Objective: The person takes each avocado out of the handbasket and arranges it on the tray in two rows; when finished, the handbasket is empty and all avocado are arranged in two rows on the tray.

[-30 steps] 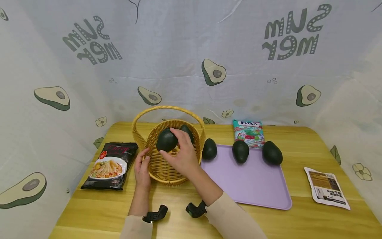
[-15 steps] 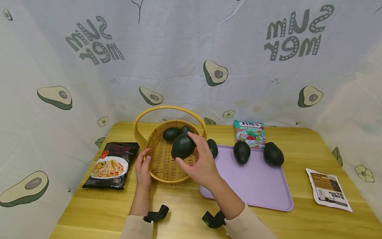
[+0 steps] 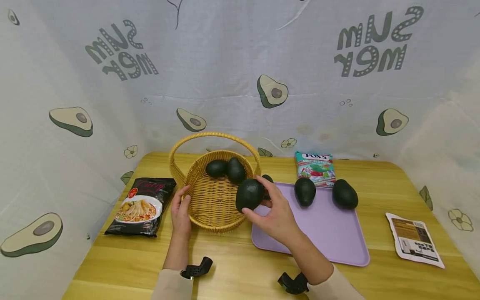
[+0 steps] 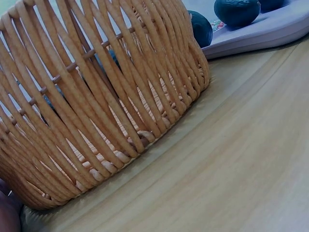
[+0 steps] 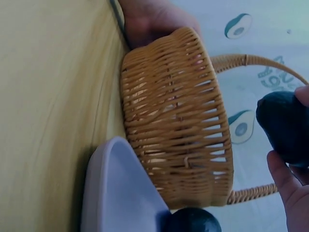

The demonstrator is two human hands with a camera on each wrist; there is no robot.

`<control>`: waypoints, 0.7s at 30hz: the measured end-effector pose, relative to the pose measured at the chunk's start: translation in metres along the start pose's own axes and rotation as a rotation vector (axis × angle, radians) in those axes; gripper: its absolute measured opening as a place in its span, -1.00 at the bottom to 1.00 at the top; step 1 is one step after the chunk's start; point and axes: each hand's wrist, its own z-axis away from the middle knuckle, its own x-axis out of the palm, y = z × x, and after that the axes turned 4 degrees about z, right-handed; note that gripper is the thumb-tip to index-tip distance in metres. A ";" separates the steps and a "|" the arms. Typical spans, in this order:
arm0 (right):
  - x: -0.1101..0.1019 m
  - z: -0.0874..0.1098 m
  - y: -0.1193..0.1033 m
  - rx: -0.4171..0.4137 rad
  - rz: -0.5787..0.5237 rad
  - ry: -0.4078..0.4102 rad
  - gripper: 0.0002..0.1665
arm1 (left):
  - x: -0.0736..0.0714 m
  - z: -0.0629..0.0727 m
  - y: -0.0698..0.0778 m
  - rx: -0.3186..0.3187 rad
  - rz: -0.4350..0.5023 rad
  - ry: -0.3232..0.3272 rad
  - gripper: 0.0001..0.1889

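Note:
My right hand grips a dark green avocado between thumb and fingers, held up at the right rim of a yellow wicker basket. In the right wrist view that avocado is above the level of the basket's rim. My left hand holds the basket's left side at the rim. Two more avocados lie at the back inside the basket. On the lilac tray to the right, three avocados sit along its back edge, the leftmost mostly hidden behind my right hand and the held one.
Left of the basket lies a black noodle packet. A Fox's candy bag sits behind the tray, and a white-and-brown pouch lies at the far right. A printed curtain hangs behind the wooden table.
My right hand has carried the avocado from over the basket rightward to its right rim, uncovering the two avocados inside. My left hand has stayed at the basket's left side.

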 end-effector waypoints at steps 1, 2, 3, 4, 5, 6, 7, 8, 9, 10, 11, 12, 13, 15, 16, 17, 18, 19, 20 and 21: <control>-0.002 0.002 0.001 0.021 -0.007 -0.001 0.04 | 0.000 0.000 0.000 -0.001 0.000 -0.002 -0.61; -0.003 0.003 0.002 0.038 -0.014 -0.002 0.03 | 0.000 0.000 0.000 0.000 -0.003 -0.003 -0.61; -0.005 0.004 0.003 0.050 -0.016 -0.007 0.03 | 0.000 0.000 -0.001 0.003 -0.007 -0.001 -0.61; -0.007 0.005 0.004 0.056 -0.017 -0.015 0.02 | 0.000 0.000 -0.001 0.006 -0.007 0.000 -0.61; -0.009 0.006 0.004 0.059 -0.015 -0.025 0.02 | 0.000 0.000 -0.001 0.009 -0.006 0.001 -0.61; -0.011 0.006 0.004 0.060 -0.011 -0.036 0.02 | 0.000 0.000 -0.001 0.012 -0.005 0.003 -0.62; -0.013 0.006 0.005 0.059 -0.010 -0.052 0.01 | 0.000 -0.001 -0.001 0.017 -0.007 0.004 -0.61; -0.015 0.006 0.005 0.056 -0.007 -0.069 0.01 | 0.000 -0.001 -0.002 0.021 -0.008 0.008 -0.61; -0.018 0.005 0.006 0.056 -0.004 -0.086 0.01 | 0.000 -0.002 -0.002 0.024 -0.006 0.010 -0.61; -0.020 0.005 0.007 0.063 -0.004 -0.105 0.01 | 0.000 -0.002 -0.002 0.024 -0.006 0.012 -0.61; -0.023 0.005 0.007 0.071 -0.003 -0.121 0.00 | 0.000 -0.002 -0.002 0.024 -0.006 0.011 -0.61; -0.026 0.005 0.009 0.080 -0.002 -0.137 -0.01 | 0.000 -0.002 -0.001 0.023 -0.009 0.011 -0.61; -0.029 0.004 0.011 0.091 0.001 -0.151 -0.01 | 0.000 -0.002 -0.001 0.023 -0.012 0.010 -0.61; -0.034 0.003 0.014 0.120 0.016 -0.173 -0.03 | 0.000 -0.002 -0.001 0.019 -0.012 0.012 -0.61; -0.037 0.003 0.016 0.135 0.024 -0.181 -0.04 | 0.000 -0.002 -0.001 0.017 -0.014 0.014 -0.61; -0.040 0.002 0.017 0.149 0.035 -0.187 -0.05 | 0.000 -0.002 -0.001 0.017 -0.013 0.013 -0.61; -0.043 0.001 0.018 0.166 0.043 -0.194 -0.05 | 0.000 -0.002 -0.001 0.017 -0.015 0.014 -0.61; -0.046 0.001 0.020 0.187 0.048 -0.205 -0.05 | 0.000 -0.002 -0.001 0.016 -0.016 0.015 -0.61; -0.048 0.000 0.021 0.208 0.051 -0.220 -0.05 | 0.000 -0.001 -0.001 0.015 -0.018 0.016 -0.62; -0.051 0.000 0.022 0.227 0.054 -0.236 -0.04 | -0.001 -0.001 -0.001 0.013 -0.016 0.016 -0.62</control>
